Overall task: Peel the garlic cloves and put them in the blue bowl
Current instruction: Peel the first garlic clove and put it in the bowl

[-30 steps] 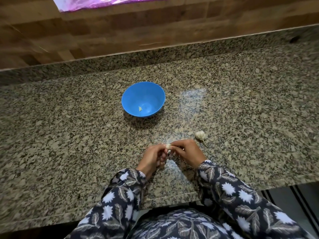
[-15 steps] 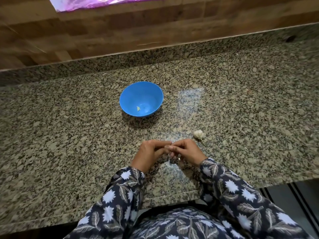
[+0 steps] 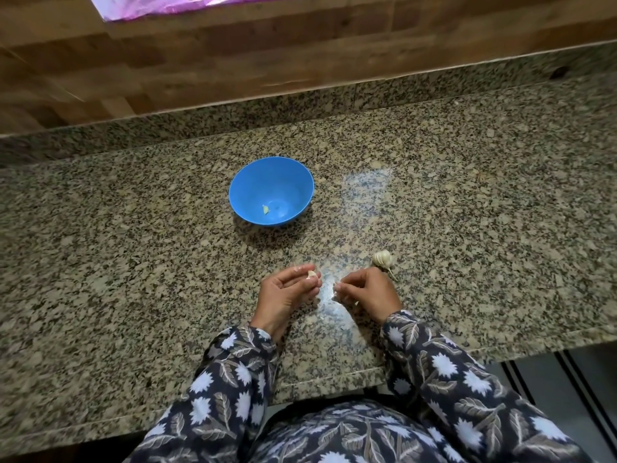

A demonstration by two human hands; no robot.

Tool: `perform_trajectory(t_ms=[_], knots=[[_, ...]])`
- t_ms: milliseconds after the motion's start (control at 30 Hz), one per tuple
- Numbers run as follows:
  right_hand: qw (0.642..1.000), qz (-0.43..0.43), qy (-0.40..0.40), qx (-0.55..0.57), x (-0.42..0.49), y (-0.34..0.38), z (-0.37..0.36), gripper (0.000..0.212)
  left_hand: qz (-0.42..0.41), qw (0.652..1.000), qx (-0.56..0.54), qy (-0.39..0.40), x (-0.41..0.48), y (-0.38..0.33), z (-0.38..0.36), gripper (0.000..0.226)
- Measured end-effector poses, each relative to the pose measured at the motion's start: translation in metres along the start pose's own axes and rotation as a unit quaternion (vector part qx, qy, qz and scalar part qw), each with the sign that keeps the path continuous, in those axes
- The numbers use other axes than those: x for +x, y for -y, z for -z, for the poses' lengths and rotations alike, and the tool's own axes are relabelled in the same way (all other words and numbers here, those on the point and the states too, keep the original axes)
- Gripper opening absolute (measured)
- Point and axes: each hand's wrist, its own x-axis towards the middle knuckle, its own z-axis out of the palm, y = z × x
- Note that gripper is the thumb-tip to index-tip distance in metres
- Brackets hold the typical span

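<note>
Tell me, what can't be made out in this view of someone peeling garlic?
Head view, the only one:
- Garlic clove in the left hand: fingers cover most of it; peeled or not is unclear.
- Right hand: curled fingers hide whatever it pinches, if anything.
- Pale piece in the blue bowl: too small to identify.
- Pink sheet: cut off by the top edge.

My left hand covers most of the garlic clove; only a pale tip shows. Whether my curled right hand pinches anything cannot be determined. Speck in the blue bowl: too small to identify. Pink sheet: cut by the top edge.
</note>
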Motion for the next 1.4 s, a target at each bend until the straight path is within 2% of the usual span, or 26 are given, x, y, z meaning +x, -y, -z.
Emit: perform_trajectory(t_ms=[100, 267, 467, 533, 633, 700, 767, 867, 933, 1100, 1300, 1400], knots=[[0.992, 0.002, -0.038, -0.117, -0.001, 0.002, -0.003, 0.022, 0.012, 1.0, -0.022, -0.001, 0.0, 0.0, -0.002, 0.031], [0.968, 0.017, -0.065, -0.243, -0.007, 0.009, -0.008, 0.022, -0.005, 1.0, 0.013, -0.006, -0.001, 0.003, -0.005, 0.032], [0.946, 0.078, -0.072, -0.307, -0.008, 0.008, -0.012, 0.024, -0.015, 0.999, 0.013, -0.026, -0.001, 0.007, -0.007, 0.026], [0.958, 0.073, -0.09, -0.262, -0.008, 0.009, -0.012, 0.026, -0.018, 0.999, 0.019, -0.034, -0.002, 0.007, -0.007, 0.023], [0.997, 0.02, -0.073, -0.032, -0.006, 0.012, -0.016, 0.023, -0.028, 0.998, 0.029, -0.044, -0.004, 0.007, -0.01, 0.022], [0.995, -0.005, -0.056, 0.079, -0.006, 0.012, -0.02, 0.016, -0.035, 0.998, 0.027, -0.046, -0.005, 0.007, -0.013, 0.023], [0.989, -0.023, -0.059, 0.132, -0.004, 0.011, -0.022, 0.014, -0.043, 0.998, 0.032, -0.046, -0.006, 0.008, -0.015, 0.022], [0.984, -0.024, -0.057, 0.167, -0.004, 0.008, -0.022, 0.013, -0.063, 0.995, 0.066, -0.049, -0.008, 0.008, -0.018, 0.017], [0.977, -0.021, -0.065, 0.202, -0.004, 0.009, -0.022, 0.012, -0.092, 0.987, 0.128, -0.045, -0.007, 0.007, -0.016, 0.015], [0.978, -0.031, -0.038, 0.201, -0.008, 0.009, -0.017, 0.01, -0.169, 0.928, 0.331, -0.001, -0.001, -0.001, -0.008, 0.013], [0.982, -0.015, -0.016, 0.186, -0.013, 0.011, -0.012, 0.02, -0.109, 0.958, 0.26, 0.051, -0.002, -0.01, -0.008, 0.012], [0.967, -0.025, 0.012, 0.251, -0.016, 0.017, -0.009, 0.018, -0.041, 0.986, 0.154, 0.046, -0.004, -0.01, -0.007, 0.021]])
